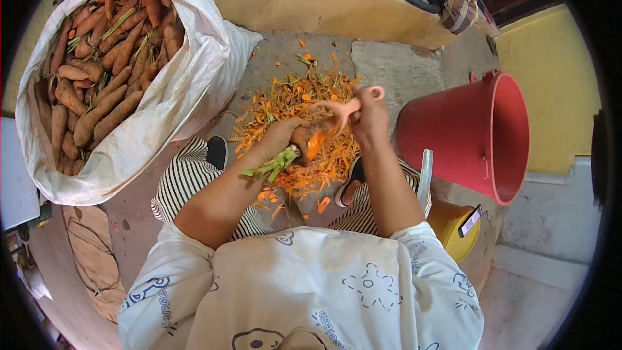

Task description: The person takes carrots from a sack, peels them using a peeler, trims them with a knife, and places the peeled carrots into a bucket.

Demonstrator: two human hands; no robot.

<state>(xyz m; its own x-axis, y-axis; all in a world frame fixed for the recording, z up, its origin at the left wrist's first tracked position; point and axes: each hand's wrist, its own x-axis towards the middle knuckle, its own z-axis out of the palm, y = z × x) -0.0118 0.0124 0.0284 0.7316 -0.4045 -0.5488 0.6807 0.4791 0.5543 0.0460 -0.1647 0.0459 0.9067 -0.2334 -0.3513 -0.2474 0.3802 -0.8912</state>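
Two hands are closed on things above the floor: a carrot [303,142] is gripped by the left hand [280,135], its green top [272,165] pointing toward the body, and a pale orange peeler [346,107] is clasped in the right hand [369,116], laid against the carrot. Below them, orange peelings [298,100] are heaped. A white sack of carrots [188,84] stands at left, a red bucket [473,133] at right.

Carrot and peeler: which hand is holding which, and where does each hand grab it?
The left hand holds the carrot near its leafy green top. The right hand holds the pink peeler by its handle.
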